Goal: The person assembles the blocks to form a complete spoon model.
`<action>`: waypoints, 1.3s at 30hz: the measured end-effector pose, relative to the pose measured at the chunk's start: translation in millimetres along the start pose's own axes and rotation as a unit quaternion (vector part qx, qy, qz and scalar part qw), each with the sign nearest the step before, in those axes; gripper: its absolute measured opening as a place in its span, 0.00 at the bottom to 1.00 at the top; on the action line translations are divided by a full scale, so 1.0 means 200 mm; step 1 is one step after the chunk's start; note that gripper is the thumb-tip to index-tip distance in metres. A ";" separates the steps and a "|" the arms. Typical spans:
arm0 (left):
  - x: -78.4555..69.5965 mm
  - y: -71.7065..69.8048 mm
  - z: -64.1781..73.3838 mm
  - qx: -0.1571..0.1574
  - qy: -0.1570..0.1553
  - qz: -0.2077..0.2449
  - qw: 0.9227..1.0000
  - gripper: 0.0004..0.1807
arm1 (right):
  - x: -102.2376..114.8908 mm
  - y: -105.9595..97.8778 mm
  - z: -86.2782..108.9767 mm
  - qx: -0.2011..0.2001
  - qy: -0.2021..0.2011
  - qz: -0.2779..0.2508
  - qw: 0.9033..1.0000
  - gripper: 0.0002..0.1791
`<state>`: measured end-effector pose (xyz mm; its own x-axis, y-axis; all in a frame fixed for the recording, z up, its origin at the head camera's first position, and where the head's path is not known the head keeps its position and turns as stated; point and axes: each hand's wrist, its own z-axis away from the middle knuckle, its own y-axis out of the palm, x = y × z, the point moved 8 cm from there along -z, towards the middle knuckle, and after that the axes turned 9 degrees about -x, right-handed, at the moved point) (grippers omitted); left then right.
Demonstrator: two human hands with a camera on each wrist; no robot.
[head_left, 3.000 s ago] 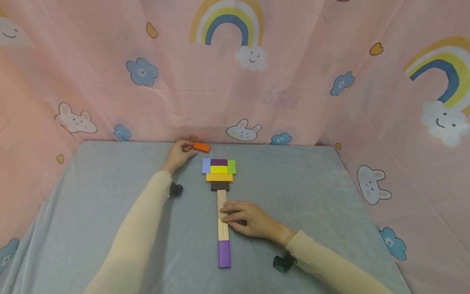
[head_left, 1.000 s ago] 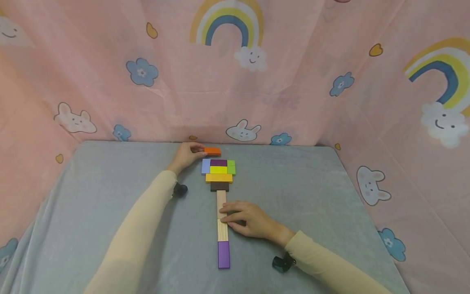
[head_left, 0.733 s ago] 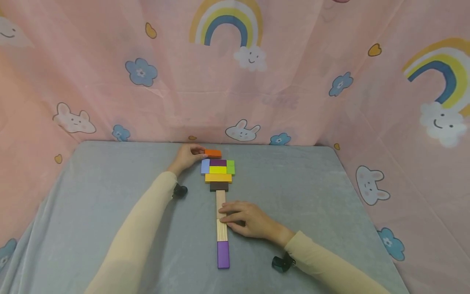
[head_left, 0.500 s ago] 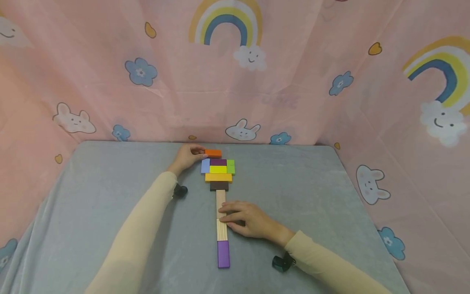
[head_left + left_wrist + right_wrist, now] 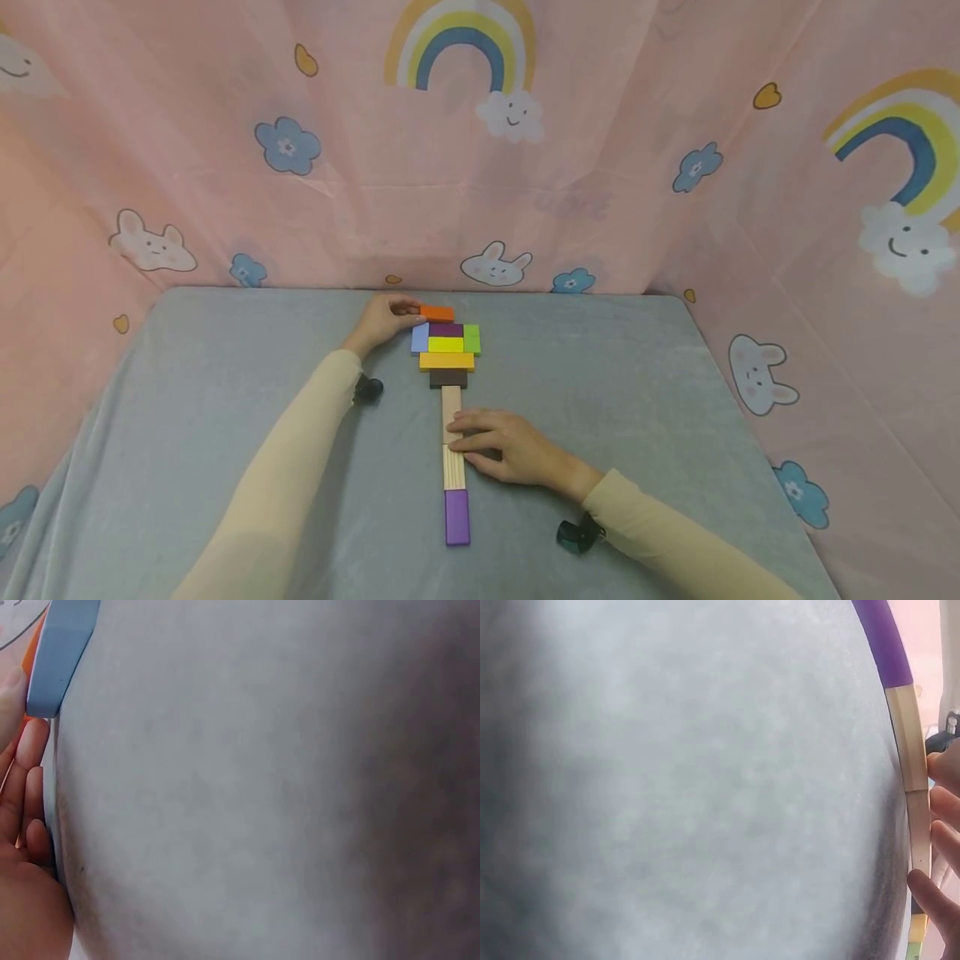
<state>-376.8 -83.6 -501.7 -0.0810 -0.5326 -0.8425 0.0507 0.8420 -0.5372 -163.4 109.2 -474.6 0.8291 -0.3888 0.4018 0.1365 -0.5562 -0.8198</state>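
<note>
My left hand [image 5: 380, 322] pinches the left end of an orange block [image 5: 438, 314] at the far end of a row of flat blocks. Just in front of it lie a light blue block [image 5: 420, 338], a dark purple one [image 5: 446, 330], a yellow one [image 5: 446, 344] and green [image 5: 472, 339] at the right. Below them come an amber block [image 5: 446, 361] and a dark brown one [image 5: 448, 378]. Two plain wooden blocks [image 5: 453, 473] and a purple block [image 5: 457, 517] form a stem toward me. My right hand [image 5: 517, 450] rests its loosely extended fingertips along the wooden blocks' right side.
A grey cloth [image 5: 615, 383] covers the table, whose far edge lies just beyond the orange block. A pink patterned curtain [image 5: 600, 167] hangs behind and at both sides. Dark wrist cameras, such as the right one [image 5: 579, 533], sit under both wrists.
My left hand has brought the orange block rightward and slightly nearer, turning it about level behind the dark purple block. My right hand has stayed in place.
</note>
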 end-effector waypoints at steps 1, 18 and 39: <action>0.00 0.00 0.00 0.001 0.000 0.000 1.000 0.18 | 0.00 0.00 0.00 0.002 0.000 0.001 1.000 0.16; -0.01 0.03 0.00 0.024 -0.022 -0.010 0.999 0.20 | -0.01 0.01 0.00 0.005 0.003 0.002 1.000 0.16; -0.04 0.05 0.00 -0.010 -0.031 -0.060 0.998 0.17 | 0.00 0.00 0.00 -0.006 -0.015 0.011 1.000 0.15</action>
<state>-375.8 -70.6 -501.7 -0.0236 -0.6328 -0.7740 0.0249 0.7736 -0.6332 -162.8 108.8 -473.8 0.8475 -0.3797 0.3709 0.1114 -0.5560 -0.8237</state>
